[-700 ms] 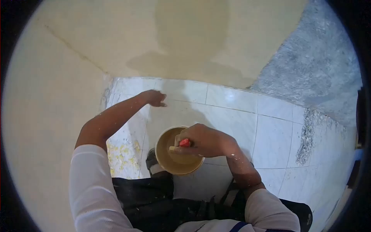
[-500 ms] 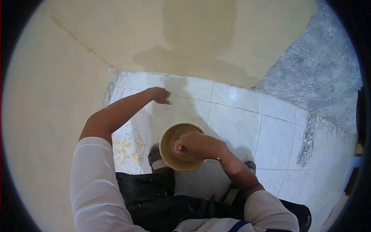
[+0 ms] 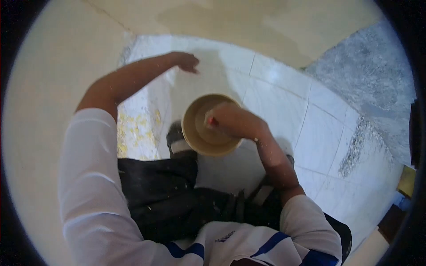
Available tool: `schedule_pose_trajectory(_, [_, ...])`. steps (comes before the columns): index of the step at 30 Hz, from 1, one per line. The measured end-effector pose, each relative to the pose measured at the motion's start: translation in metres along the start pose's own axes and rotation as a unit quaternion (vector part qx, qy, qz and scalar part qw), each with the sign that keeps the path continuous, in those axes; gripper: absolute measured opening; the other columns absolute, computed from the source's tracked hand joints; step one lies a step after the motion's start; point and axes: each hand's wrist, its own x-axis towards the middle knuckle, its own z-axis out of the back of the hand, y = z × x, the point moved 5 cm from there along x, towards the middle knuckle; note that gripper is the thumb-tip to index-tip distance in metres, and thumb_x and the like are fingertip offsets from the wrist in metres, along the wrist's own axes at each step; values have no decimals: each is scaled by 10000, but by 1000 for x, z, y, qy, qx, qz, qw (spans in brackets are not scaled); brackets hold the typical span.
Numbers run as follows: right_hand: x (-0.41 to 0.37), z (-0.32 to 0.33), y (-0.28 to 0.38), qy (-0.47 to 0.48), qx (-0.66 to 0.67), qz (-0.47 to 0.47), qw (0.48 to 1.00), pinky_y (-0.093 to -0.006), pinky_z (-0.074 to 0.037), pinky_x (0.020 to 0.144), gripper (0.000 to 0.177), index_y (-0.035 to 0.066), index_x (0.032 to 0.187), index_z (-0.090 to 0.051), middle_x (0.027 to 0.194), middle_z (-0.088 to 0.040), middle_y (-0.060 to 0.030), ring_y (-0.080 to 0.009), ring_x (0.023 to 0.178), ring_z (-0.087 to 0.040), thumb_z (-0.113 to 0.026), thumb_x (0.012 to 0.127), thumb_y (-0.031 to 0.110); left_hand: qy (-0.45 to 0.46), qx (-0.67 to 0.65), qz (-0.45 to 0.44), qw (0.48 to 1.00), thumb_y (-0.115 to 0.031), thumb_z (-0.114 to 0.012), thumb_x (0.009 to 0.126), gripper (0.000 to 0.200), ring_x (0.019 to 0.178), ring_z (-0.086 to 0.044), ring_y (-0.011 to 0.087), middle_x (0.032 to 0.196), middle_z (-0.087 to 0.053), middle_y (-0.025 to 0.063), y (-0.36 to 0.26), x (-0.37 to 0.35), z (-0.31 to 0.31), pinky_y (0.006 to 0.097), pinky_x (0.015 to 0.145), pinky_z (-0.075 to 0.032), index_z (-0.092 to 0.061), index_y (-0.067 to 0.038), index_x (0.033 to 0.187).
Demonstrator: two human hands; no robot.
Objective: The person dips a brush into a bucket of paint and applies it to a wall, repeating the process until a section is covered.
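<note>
A beige bucket point(image 3: 191, 128) stands on the tiled floor between my feet. My right hand point(image 3: 233, 120) reaches over its mouth and is closed around a tool with a red handle point(image 3: 213, 121). The tool's lower end is hidden inside the bucket, so its kind cannot be made out. My left hand point(image 3: 186, 61) is stretched out above the floor near the wall, holding nothing, with its fingers partly spread and bent.
A beige wall point(image 3: 248, 22) runs across the front and left. Grey rough patch point(image 3: 364, 66) covers part of it at right. Yellow flakes point(image 3: 133, 137) lie on the floor at left, and grey crumbs point(image 3: 355, 153) at right. Dark shoe point(image 3: 175, 135) touches or nears the bucket.
The view has tilted down toward my body, so the floor and bucket sit higher in it. My right hand stays on the red handle over the bucket, and my left hand remains outstretched.
</note>
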Motion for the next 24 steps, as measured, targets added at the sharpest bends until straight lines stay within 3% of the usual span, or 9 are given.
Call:
schedule_pose_trajectory(6, [-6,28,-5,-4,117,-60,991,-390,-510,793,164,47,994,-707,927,-692,-176,-363,852,-639,-653,857,122,-6,-12,42,999,-557,-558,912,595,1042,-612,381,1093,-648,210,-20,-17,22,486,891,-477,-575,0,1121])
schedule_pose_trajectory(15, [12,-10,2,-6,-2,-31,999,-447,-502,765,148,24,863,-680,852,-667,-197,-379,823,-640,-565,882,116,18,3,22,1000,-574,-541,919,616,1033,-611,383,1079,-647,212,-28,-16,18,488,891,-479,-564,9,1119])
schedule_pose_trajectory(24, [11,-5,2,-19,36,-26,999,-458,-501,762,161,16,829,-673,847,-671,-193,-377,821,-646,-561,873,122,9,-11,28,1000,-552,-554,922,575,1018,-619,385,1056,-649,206,-25,-17,14,494,868,-478,-560,-9,1109])
